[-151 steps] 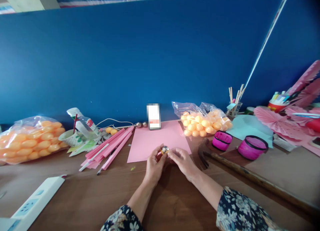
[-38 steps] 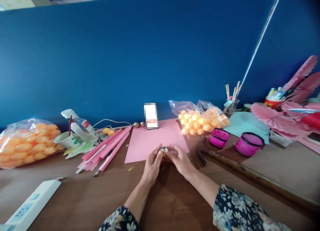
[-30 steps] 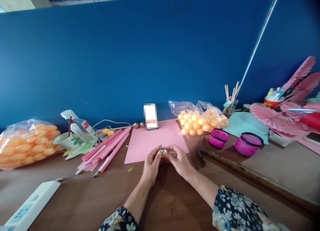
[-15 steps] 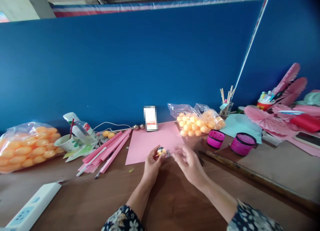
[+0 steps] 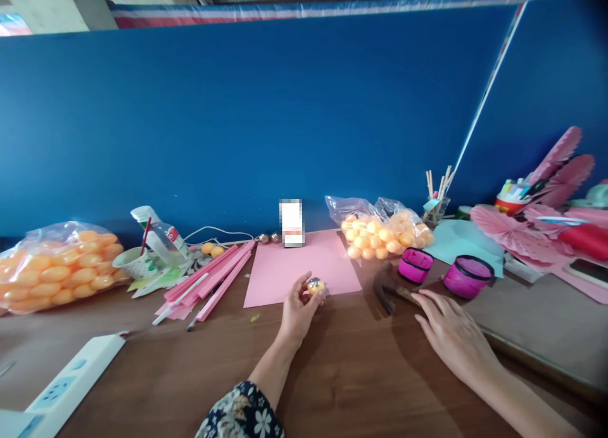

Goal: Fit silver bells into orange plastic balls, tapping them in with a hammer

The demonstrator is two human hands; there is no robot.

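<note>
Above the brown desktop, my left hand (image 5: pixel 298 308) pinches a small yellow-orange ball (image 5: pixel 316 285) with shiny silver bits on its top and side. Further right, my right hand (image 5: pixel 451 327) lies with fingers stretched over the wooden handle of a hammer (image 5: pixel 403 292); whether it presses on the handle I cannot tell. The hammer's dark head points toward the middle, and its long handle runs off to the lower right under the hand. A pink paper sheet (image 5: pixel 280 270) lies flat just beyond my left hand.
Bags of orange balls (image 5: pixel 57 276) stand at the left and behind the hammer (image 5: pixel 375 238). Two magenta baskets (image 5: pixel 468 276) sit beyond my right hand. Pink strips (image 5: pixel 213 280), a plastic bottle (image 5: pixel 166 238), a power strip (image 5: pixel 71 381) and a propped phone (image 5: pixel 291 223) are around.
My right hand has moved away from the ball, to the right, onto the hammer's handle. My left hand still holds the ball at about the same place.
</note>
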